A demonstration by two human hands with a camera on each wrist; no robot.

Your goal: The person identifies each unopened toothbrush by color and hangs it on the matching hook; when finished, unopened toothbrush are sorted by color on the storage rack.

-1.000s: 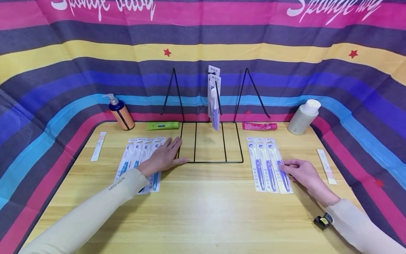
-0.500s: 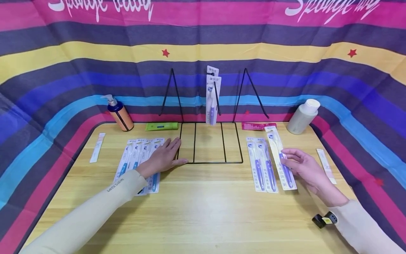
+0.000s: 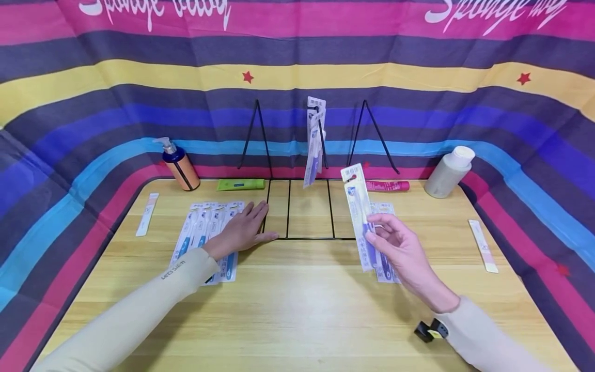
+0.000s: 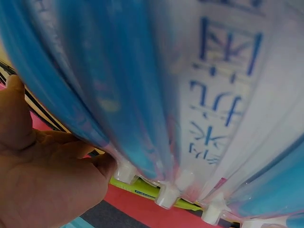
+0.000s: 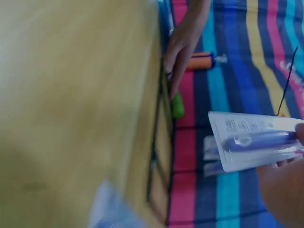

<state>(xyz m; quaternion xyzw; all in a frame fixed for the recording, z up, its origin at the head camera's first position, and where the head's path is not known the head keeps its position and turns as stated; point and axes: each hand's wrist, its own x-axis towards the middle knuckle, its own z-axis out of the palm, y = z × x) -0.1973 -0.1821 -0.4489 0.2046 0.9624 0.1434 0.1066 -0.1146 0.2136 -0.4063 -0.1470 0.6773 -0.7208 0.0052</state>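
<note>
My right hand [image 3: 395,248] pinches a packaged purple toothbrush [image 3: 355,206] near its lower half, raised and leaning left. The same pack [image 5: 259,140] shows in the right wrist view, gripped at the far edge. Below it, two more purple toothbrush packs [image 3: 386,271] lie partly covered. My left hand [image 3: 241,227] rests with straight fingers on the left side of the black wire rack [image 3: 307,238]. Under that forearm lie several blue toothbrush packs [image 3: 186,237], large in the left wrist view. Purple toothbrush packs [image 3: 312,155] hang tilted on the rack's middle hook.
A green tube [image 3: 240,184] and an orange-and-blue pump bottle [image 3: 180,164] stand at the back left. Back right are a pink tube [image 3: 388,186] and a white-capped bottle [image 3: 448,173]. Slim sachets [image 3: 146,214] lie near both sides. A striped cloth surrounds the table.
My right hand has lifted the rightmost purple toothbrush pack off the table and carried it left toward the rack. The hanging packs have swung. My left hand stays in place.
</note>
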